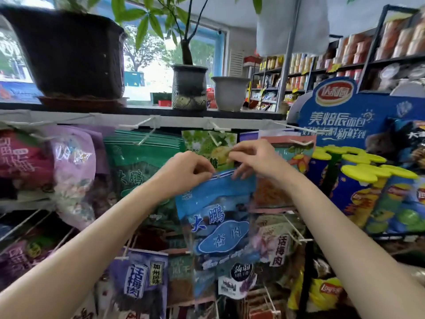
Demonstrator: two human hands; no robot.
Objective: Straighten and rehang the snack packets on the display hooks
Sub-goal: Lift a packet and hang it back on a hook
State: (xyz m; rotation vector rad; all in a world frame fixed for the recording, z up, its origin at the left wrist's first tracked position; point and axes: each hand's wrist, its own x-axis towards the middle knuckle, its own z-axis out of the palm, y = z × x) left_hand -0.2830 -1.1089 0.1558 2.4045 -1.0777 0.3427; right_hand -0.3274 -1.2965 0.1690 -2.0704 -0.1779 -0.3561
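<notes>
Both forearms reach up to the rack, where the left hand (pixel 186 171) and right hand (pixel 255 158) pinch the top edge of a blue packet (pixel 218 208), which hangs below them, just under a white hook (pixel 216 140).

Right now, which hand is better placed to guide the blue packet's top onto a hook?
Right, probably. The right hand pinches the blue plastic snack packet nearer the white hook; the left hand grips the left corner, farther away.
</notes>
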